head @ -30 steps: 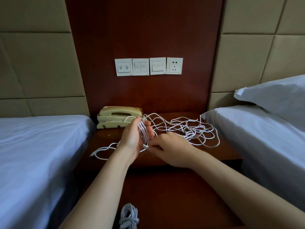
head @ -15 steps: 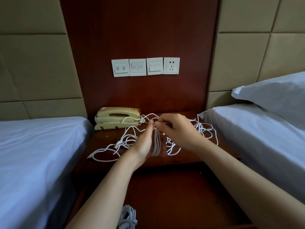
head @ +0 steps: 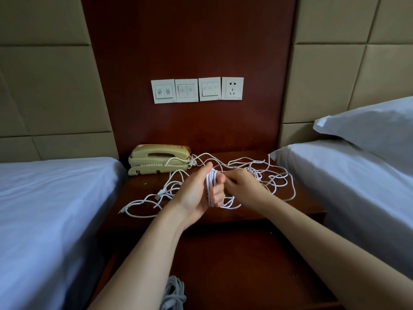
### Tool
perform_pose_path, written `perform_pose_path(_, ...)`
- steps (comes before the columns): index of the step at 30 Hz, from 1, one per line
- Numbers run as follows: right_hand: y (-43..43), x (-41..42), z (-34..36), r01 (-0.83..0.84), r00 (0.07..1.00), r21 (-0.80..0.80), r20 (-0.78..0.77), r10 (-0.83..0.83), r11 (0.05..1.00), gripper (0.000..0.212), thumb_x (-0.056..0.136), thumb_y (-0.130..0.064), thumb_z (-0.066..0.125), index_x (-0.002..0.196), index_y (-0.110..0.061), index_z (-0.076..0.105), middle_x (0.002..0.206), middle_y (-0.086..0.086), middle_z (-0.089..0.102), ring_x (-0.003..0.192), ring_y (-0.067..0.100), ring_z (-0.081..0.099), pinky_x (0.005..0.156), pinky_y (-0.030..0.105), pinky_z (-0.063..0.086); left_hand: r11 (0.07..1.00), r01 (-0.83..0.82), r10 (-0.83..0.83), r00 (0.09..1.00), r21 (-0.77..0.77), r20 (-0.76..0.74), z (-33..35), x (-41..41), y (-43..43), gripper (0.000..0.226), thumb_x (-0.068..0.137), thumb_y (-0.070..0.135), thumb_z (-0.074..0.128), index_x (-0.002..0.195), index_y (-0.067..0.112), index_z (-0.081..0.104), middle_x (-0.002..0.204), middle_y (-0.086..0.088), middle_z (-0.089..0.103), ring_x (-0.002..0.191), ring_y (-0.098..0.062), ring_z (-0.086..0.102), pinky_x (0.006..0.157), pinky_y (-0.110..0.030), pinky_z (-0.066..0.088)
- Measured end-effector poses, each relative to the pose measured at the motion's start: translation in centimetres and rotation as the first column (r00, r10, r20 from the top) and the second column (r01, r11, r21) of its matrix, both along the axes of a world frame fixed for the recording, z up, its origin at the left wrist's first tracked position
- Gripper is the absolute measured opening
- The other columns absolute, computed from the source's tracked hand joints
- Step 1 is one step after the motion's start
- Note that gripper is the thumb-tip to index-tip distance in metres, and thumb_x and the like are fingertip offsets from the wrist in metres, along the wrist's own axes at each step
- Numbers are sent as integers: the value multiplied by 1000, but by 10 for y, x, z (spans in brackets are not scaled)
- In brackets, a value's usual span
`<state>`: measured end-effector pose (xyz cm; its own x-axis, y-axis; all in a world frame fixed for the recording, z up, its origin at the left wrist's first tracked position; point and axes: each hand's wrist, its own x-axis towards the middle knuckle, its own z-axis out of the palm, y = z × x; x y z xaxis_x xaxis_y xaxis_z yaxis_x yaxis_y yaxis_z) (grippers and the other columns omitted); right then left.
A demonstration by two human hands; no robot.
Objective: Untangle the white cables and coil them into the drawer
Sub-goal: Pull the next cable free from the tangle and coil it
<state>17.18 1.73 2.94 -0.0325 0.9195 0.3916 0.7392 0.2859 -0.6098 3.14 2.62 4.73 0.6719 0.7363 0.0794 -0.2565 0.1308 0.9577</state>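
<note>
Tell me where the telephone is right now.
Head view: the beige telephone sits at the back left of the nightstand, beside the left bed, with white cables spread to its right.

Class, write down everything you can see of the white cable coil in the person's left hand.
The white cable coil is thin, smooth, plastic-looking cord wound in several tight, roughly upright loops. The left hand grips it above the nightstand, fingers curled over it. The right hand pinches a strand at its upper edge. Loose cable trails from it into the tangle there.
</note>
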Motion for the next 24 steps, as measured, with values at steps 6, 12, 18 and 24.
perform_pose_path(6, -10, -15, -4, -77, 936, -129, 334, 116, 989, 29, 96, -27, 45, 78, -14, 63, 72, -2, 61, 68, 13, 54, 68, 36, 46, 973, -175, 198, 968, -149, 153, 7, -6, 9, 47, 102, 34, 20, 67, 10, 41, 40, 6, 32, 33, -7, 32, 37, -15, 31)
perform_pose_path(12, -21, -28, 8, -73, 818, -74, 566, 102, 995, 31, 97, -37, 43, 92, -14, 63, 88, 5, 65, 83, 24, 58, 68, 35, 46, 927, -301, 344, 920, -223, 189, 6, -5, 16, 49, 103, 35, 22, 67, 8, 42, 38, 4, 35, 32, -8, 36, 38, -13, 35)
perform_pose_path(18, -30, -29, 25, -144, 859, 3, 497, 123, 990, 19, 91, -27, 54, 87, -16, 69, 74, -5, 60, 69, 15, 51, 64, 31, 40, 859, -503, 510, 857, -89, 75, 3, -5, 19, 47, 103, 33, 28, 71, 5, 47, 44, -1, 47, 37, -13, 47, 37, -15, 39)
perform_pose_path(24, -32, -20, 41, -177, 929, 85, 344, 138, 980, 15, 87, -29, 64, 82, -16, 69, 58, -7, 52, 57, 12, 45, 57, 31, 35, 814, -544, 574, 807, 201, -139, -10, -4, 29, 56, 102, 35, 28, 61, 7, 55, 41, 0, 54, 37, -11, 51, 46, -20, 41)
